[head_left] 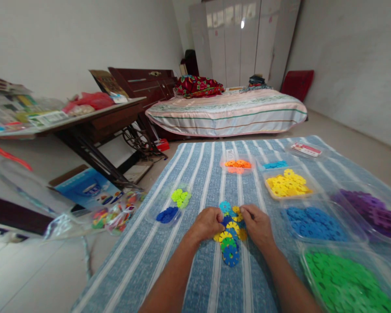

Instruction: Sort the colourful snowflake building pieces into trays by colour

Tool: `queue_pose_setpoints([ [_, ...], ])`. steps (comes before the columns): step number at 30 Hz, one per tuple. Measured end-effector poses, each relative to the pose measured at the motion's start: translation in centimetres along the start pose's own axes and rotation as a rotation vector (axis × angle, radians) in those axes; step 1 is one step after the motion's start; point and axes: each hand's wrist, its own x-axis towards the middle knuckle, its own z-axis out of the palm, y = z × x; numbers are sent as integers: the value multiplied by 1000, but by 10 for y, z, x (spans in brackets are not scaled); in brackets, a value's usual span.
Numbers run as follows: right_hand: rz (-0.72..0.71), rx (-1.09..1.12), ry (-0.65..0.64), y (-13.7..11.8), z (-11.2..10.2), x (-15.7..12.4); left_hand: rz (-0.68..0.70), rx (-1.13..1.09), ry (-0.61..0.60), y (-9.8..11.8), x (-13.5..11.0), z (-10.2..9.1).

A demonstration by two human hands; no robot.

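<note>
A construction of interlocking notched plastic discs (231,243) in blue, yellow, green and light blue lies on the striped cloth in front of me. My left hand (209,224) is closed on its left side, with fingertips at the dark blue and yellow discs. On the other side, my right hand (256,224) pinches a yellow notched disc (236,210) at the upper right of the construction. The two hands face each other across it. Their fingers partly cover the discs they grip, so I cannot tell how that yellow disc is joined.
To the right stand plastic tubs of yellow discs (288,183), blue discs (314,222), purple discs (374,211) and green discs (348,280). Orange discs (237,164) sit farther back. Lime discs (181,198) and dark blue discs (167,214) are at left. A lidded box (306,150) lies at the far right.
</note>
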Motion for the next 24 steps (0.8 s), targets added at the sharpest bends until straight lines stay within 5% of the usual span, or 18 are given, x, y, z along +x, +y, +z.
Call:
queue_pose_setpoints([
  [9, 8, 2, -16, 1, 0, 0, -24, -254, 43, -11, 2, -4],
  [24, 15, 0, -15, 1, 0, -1, -107, -326, 114, -15, -1, -8],
])
